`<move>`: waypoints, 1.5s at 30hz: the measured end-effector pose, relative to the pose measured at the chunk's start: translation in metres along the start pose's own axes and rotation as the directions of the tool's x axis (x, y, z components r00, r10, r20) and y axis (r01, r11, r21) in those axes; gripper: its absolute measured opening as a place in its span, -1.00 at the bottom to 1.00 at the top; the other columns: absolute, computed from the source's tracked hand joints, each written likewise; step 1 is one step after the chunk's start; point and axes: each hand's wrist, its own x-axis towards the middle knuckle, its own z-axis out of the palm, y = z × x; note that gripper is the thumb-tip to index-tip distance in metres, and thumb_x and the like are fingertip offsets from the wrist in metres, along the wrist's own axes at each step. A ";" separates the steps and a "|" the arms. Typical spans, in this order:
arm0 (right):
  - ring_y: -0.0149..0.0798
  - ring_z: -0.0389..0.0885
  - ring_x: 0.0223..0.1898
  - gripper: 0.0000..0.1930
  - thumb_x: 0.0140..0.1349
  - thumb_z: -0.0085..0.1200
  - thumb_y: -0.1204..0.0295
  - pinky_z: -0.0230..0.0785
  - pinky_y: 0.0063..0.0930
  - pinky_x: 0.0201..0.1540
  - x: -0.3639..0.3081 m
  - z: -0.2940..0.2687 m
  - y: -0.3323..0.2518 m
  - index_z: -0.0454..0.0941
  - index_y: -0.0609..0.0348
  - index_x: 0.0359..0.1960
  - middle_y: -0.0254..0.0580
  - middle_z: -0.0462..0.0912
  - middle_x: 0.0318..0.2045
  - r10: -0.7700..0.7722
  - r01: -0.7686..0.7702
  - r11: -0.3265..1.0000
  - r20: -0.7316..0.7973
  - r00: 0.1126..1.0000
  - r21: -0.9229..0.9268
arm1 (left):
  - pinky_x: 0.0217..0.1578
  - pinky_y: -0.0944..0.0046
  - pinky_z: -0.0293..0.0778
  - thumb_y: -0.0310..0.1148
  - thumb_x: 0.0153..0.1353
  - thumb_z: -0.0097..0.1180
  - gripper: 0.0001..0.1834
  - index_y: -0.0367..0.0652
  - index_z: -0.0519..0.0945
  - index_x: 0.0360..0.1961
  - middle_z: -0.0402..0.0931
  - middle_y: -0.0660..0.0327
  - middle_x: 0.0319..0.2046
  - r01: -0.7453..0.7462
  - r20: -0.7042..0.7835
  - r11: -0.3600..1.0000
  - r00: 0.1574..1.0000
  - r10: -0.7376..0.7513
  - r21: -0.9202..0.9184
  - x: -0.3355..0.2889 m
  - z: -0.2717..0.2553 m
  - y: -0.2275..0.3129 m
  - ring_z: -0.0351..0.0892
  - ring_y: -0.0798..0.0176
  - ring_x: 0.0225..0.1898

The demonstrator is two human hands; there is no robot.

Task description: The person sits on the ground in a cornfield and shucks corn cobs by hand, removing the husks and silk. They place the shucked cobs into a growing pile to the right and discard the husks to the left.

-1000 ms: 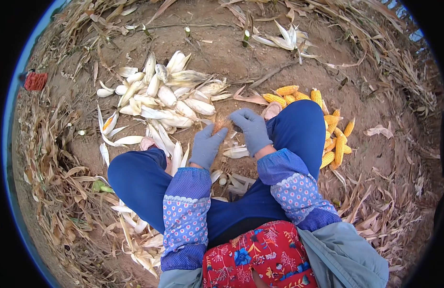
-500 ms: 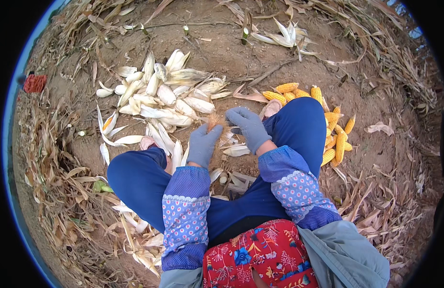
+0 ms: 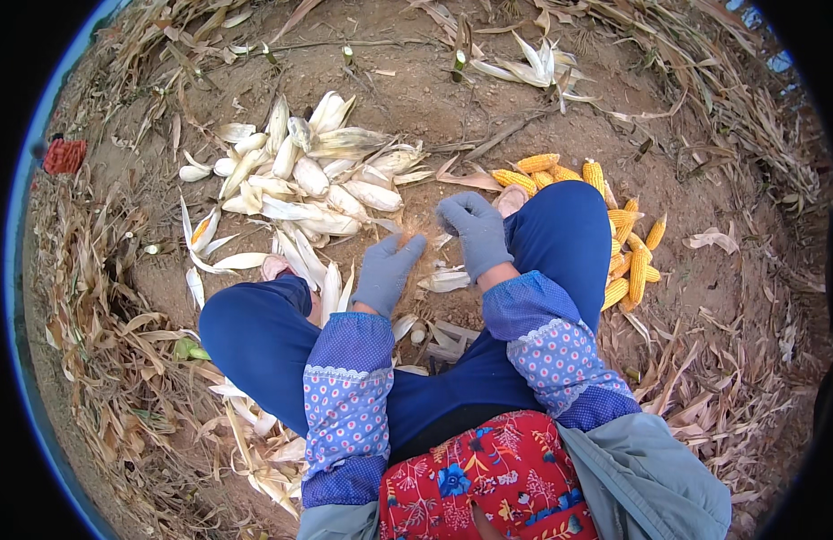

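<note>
My left hand (image 3: pixel 389 272), in a grey glove, is closed, with a small tuft of reddish-brown corn silk (image 3: pixel 407 240) between thumb and fingers. Across a short gap, my right hand (image 3: pixel 476 236) has its gloved fingers curled in; what they hold, if anything, is too small to make out. Fine loose strands blur the ground between the hands. Beyond my left hand lies a heap of corn ears in pale husks (image 3: pixel 313 178). Husked yellow corn cobs (image 3: pixel 625 241) are piled beyond and beside my right knee. A piece of pale husk (image 3: pixel 445 281) rests below my right hand.
My bent legs in blue trousers (image 3: pixel 255 337) frame the work spot. One partly opened ear (image 3: pixel 202 232) lies left of the heap. Dry leaves and stalks (image 3: pixel 102 306) cover the sides, and short cut stubs (image 3: pixel 459 63) stick up from the soil farther off.
My hands have moved apart, the right one slightly to the right and the left one slightly right and down. Less corn silk shows above my left hand.
</note>
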 end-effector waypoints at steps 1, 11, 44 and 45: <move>-0.49 0.45 -0.47 -0.87 0.08 0.12 0.42 0.30 -0.62 -0.38 0.002 -0.002 0.001 0.53 0.22 -0.39 -0.35 0.53 -0.51 -0.002 0.004 0.999 -0.061 0.998 0.033 | -0.33 0.44 0.37 -0.19 0.13 0.12 -0.59 -0.38 0.56 -0.20 0.55 0.25 -0.40 0.002 -0.022 1.000 1.000 -0.002 -0.002 0.000 -0.001 -0.001 0.44 0.45 -0.38; -0.51 0.46 -0.39 -0.78 0.09 0.14 0.35 0.30 -0.62 -0.34 -0.006 0.009 -0.015 0.53 0.17 -0.26 -0.36 0.54 -0.41 0.164 -0.168 0.985 0.109 0.980 0.030 | -0.32 0.39 0.38 -0.17 0.13 0.12 -0.58 -0.37 0.57 -0.19 0.58 0.19 -0.38 -0.021 -0.086 0.998 0.996 0.026 0.063 0.005 -0.005 -0.010 0.47 0.41 -0.37; -0.46 0.46 -0.37 -0.80 0.07 0.15 0.34 0.30 -0.59 -0.26 -0.005 0.010 -0.001 0.58 0.22 -0.36 -0.34 0.56 -0.44 0.073 -0.055 0.995 0.236 0.969 -0.080 | -0.29 0.41 0.38 -0.18 0.13 0.13 -0.59 -0.34 0.57 -0.17 0.58 0.20 -0.36 -0.018 -0.010 1.000 1.000 0.018 0.001 0.007 -0.003 -0.013 0.47 0.42 -0.34; -0.46 0.46 -0.38 -0.81 0.06 0.15 0.35 0.30 -0.58 -0.27 -0.006 0.010 -0.003 0.58 0.23 -0.38 -0.34 0.56 -0.45 0.063 -0.040 0.994 0.240 0.969 -0.098 | -0.30 0.41 0.38 -0.18 0.12 0.13 -0.60 -0.33 0.57 -0.18 0.58 0.21 -0.36 -0.044 -0.012 0.999 0.999 0.044 0.011 0.006 -0.002 -0.013 0.47 0.43 -0.35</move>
